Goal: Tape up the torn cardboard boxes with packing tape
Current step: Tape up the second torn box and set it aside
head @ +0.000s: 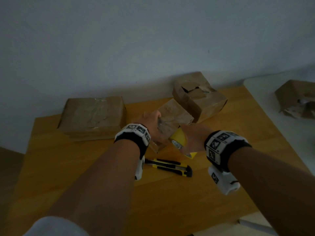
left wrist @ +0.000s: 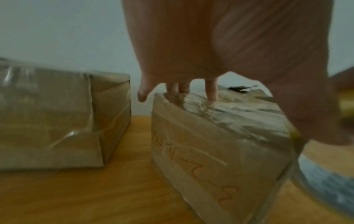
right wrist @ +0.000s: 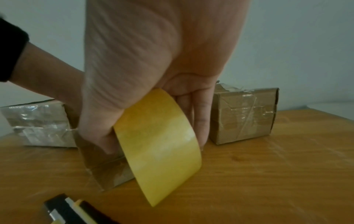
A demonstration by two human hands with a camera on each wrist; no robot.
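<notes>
A small brown cardboard box (head: 175,113) stands mid-table, its top covered with shiny clear tape (left wrist: 229,112). My left hand (head: 152,120) lies on the box's top with straight fingers (left wrist: 211,91) pressing the tape down. My right hand (head: 192,135) grips a yellow roll of packing tape (head: 179,139) at the box's near right corner; in the right wrist view the thumb and fingers wrap the tape roll (right wrist: 164,159) against the small box (right wrist: 103,168). A torn box (head: 199,97) with a gaping top sits behind, to the right.
A flat taped box (head: 92,114) lies at the left on the wooden table (head: 85,184). A yellow-black utility knife (head: 170,166) lies just before my hands. Another opened box (head: 296,99) rests on a white surface at far right. The wall runs close behind.
</notes>
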